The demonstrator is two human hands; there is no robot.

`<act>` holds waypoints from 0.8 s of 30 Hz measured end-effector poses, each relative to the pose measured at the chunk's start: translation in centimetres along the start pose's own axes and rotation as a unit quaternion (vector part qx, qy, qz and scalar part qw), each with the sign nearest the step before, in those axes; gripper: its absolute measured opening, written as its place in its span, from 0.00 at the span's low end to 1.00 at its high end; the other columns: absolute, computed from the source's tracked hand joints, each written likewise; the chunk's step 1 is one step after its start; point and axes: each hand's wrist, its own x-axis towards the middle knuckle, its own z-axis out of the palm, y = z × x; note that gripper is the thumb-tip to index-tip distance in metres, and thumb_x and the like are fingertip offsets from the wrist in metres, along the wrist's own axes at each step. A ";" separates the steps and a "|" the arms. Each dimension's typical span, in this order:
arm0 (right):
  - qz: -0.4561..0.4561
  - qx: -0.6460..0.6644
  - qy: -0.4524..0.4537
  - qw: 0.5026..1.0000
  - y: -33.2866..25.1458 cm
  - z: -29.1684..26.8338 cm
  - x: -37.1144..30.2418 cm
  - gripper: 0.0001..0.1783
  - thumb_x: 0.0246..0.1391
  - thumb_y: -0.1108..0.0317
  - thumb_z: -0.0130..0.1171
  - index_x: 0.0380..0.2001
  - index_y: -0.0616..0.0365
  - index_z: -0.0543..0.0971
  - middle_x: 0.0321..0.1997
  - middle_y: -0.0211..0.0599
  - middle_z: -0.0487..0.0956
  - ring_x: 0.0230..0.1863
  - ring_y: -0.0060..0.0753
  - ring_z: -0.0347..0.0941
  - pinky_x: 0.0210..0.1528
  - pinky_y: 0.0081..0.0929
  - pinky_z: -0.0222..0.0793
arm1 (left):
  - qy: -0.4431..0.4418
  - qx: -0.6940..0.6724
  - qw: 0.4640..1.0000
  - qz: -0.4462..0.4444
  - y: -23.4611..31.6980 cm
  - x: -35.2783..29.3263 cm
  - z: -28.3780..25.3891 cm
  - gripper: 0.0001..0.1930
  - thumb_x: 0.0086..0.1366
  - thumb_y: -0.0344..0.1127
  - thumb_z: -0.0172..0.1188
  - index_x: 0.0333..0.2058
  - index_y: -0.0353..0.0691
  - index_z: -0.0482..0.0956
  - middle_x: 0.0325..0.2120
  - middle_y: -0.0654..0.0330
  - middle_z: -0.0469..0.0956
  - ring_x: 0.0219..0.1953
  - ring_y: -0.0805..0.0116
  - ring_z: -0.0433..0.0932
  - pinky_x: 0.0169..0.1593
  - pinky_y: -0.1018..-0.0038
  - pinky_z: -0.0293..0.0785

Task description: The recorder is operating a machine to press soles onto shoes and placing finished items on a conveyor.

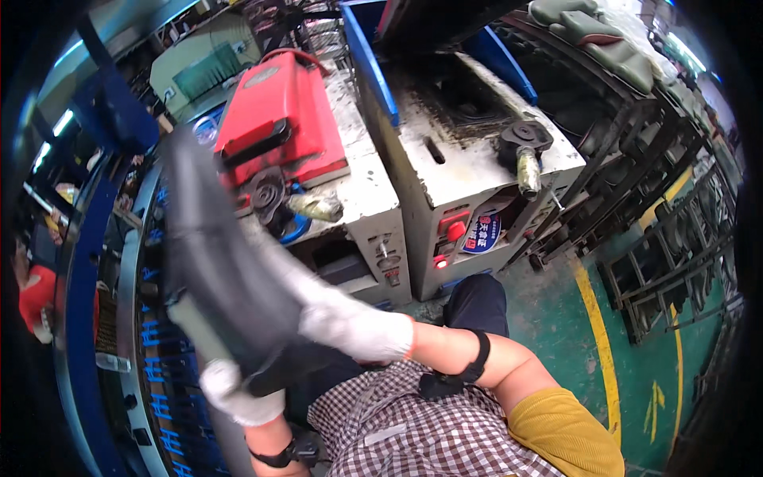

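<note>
- The person wore white work gloves on both hands, and both hands held one dark grey, bendy shoe piece (pixel 211 262) (it was blurry, so its exact shape was hard to tell).
- The left hand (pixel 238 391) was clamped on the low end of the shoe piece, down near the person's lap.
- The right hand (pixel 350 322) reached across from the right, and its fingers were wrapped tight on the middle of the same piece.
- The shoe piece was up in the air, tilted, with its top end in front of the red machine (pixel 282 119).
- The red machine sat on the left part of a dirty white machine stand (pixel 369 199).
- A yellowish roller (pixel 316 208) stuck out at the front edge of that stand, just below the red machine.
- A second white machine (pixel 477 163) stood to the right, with a red button (pixel 455 230) on its front and another roller (pixel 527 171) near its right corner.
- A blue conveyor rail (pixel 79 302) curved along the left side.
- The floor (pixel 636 334) was green with yellow lines.
- The person wore a checked apron (pixel 413 433) and a yellow sleeve (pixel 564 437).
</note>
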 end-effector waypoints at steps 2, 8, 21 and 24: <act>0.028 -0.089 0.102 0.990 -4.0 -2.9 -1.6 0.56 0.64 0.40 0.52 0.79 0.63 0.40 0.84 0.45 0.42 0.83 0.37 0.40 0.80 0.33 0.39 | -0.037 0.091 0.992 -0.084 -2.0 1.8 1.4 0.44 0.59 0.48 0.60 0.71 0.36 0.60 0.67 0.49 0.68 0.67 0.51 0.70 0.71 0.56 0.64; 0.029 -0.020 0.269 0.963 -16.0 -12.1 -2.4 0.44 0.62 0.62 0.56 0.76 0.68 0.54 0.71 0.48 0.70 0.67 0.31 0.70 0.69 0.28 0.65 | -0.202 0.420 0.879 0.097 -5.2 10.6 16.1 0.41 0.71 0.38 0.56 0.75 0.30 0.46 0.69 0.44 0.64 0.69 0.56 0.67 0.70 0.68 0.63; 0.318 -0.720 0.237 0.569 -17.2 -40.0 10.2 0.53 0.45 0.38 0.61 0.73 0.53 0.67 0.72 0.54 0.70 0.73 0.53 0.65 0.73 0.33 0.61 | -0.251 0.425 0.758 0.427 -5.6 38.8 34.0 0.25 0.77 0.48 0.47 0.60 0.35 0.76 0.61 0.42 0.74 0.65 0.52 0.71 0.67 0.62 0.66; 0.354 -0.777 0.166 0.493 -15.7 -44.9 7.3 0.56 0.48 0.29 0.57 0.76 0.48 0.63 0.75 0.64 0.63 0.75 0.61 0.60 0.75 0.41 0.57 | -0.318 0.487 0.701 0.413 -7.6 42.1 37.0 0.21 0.73 0.43 0.49 0.53 0.33 0.80 0.50 0.42 0.81 0.56 0.49 0.78 0.59 0.59 0.72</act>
